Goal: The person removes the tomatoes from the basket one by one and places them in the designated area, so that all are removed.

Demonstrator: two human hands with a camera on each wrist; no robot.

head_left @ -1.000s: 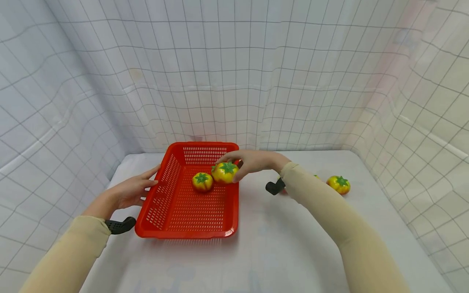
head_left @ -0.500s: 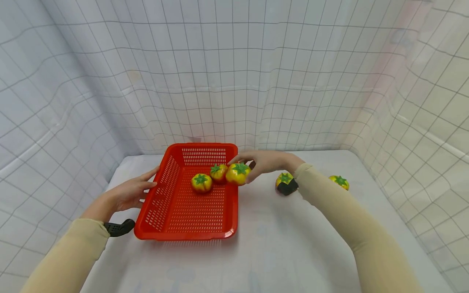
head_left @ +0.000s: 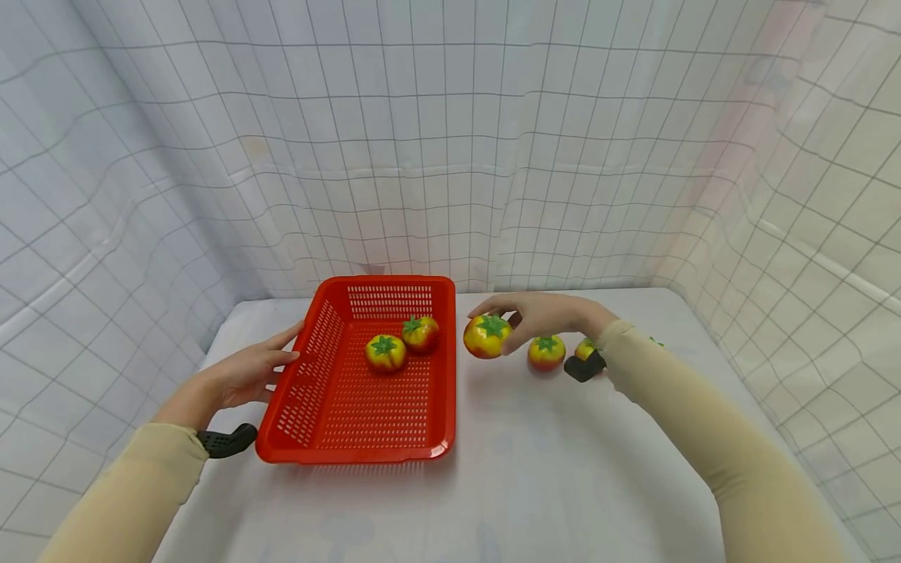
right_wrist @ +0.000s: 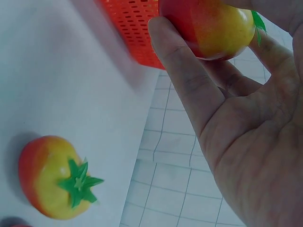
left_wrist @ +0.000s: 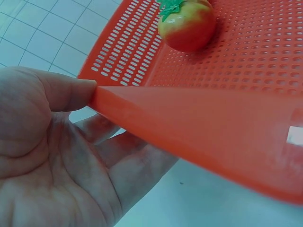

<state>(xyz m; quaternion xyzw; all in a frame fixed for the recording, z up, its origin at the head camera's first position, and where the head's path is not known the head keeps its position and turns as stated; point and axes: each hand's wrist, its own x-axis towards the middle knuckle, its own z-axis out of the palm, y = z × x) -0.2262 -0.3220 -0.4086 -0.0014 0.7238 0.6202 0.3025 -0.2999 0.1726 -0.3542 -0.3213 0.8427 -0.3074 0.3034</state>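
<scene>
A glossy yellow-and-red tomato [head_left: 487, 336] with a green leafy top is held by my right hand [head_left: 545, 317], its thumb and fingers spread around the fruit, just right of the red perforated basket [head_left: 441, 438]. My left hand [head_left: 242, 374] is at the basket's left rim; in the left wrist view the thumb [left_wrist: 75, 92] lies on the rim and the other fingers sit beneath it. Inside the basket are two tomatoes, one near the middle [head_left: 385, 353] and one by the right wall [head_left: 421, 334].
On the white table [head_left: 535, 485], more tomatoes stand to the right: one [head_left: 546, 353] in plain sight, another [head_left: 586, 349] partly covered by the black wrist mount [head_left: 584, 366], and a green top [head_left: 656, 342] behind the sleeve. Grid-patterned white curtains [head_left: 450, 156] surround the table.
My right hand has carried the tomato rightward from over the basket to outside its right wall. Tomatoes on the table came into view from behind the arm. The left hand stays at the rim.
</scene>
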